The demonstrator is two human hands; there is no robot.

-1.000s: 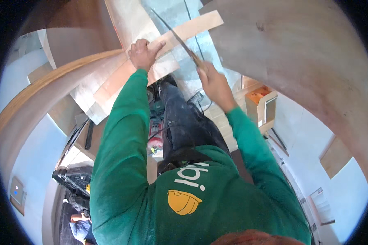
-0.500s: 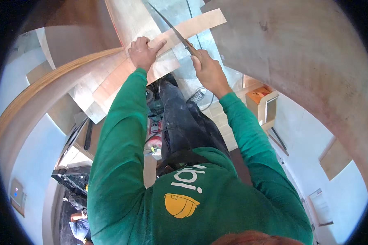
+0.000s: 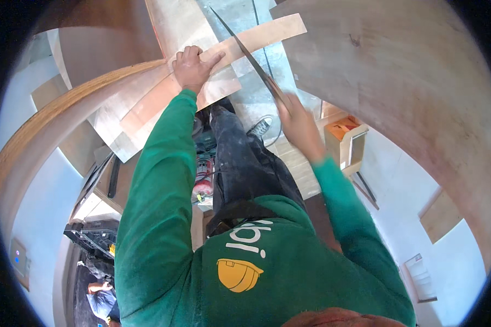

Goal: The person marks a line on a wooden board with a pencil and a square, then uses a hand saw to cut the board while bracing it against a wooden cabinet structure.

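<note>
My left hand (image 3: 192, 68) presses down on a long, thin wooden strip (image 3: 281, 28). Its fingers curl over the far side and the thumb lies along the surface. In my right hand (image 3: 300, 122) is the brown handle of a handsaw, slightly smeared by motion. The saw blade (image 3: 245, 52) crosses the strip at a slant, to the right of my left hand, with its tip pointing far and left. The strip's right end sticks out past the blade over the pale floor. Beneath its left part lie flat wooden boards (image 3: 147, 103).
A large curved wooden panel (image 3: 398, 82) fills the right side; a curved wooden edge (image 3: 76, 98) arcs along the left. By my legs stands a red and white container (image 3: 203, 177). A wooden box (image 3: 338, 144) sits at right, a black crate (image 3: 93, 237) at left, near another person (image 3: 101, 300).
My right hand has drawn the saw back toward me and to the right, so more blade lies on the near side of the strip. My left hand stays on the strip.
</note>
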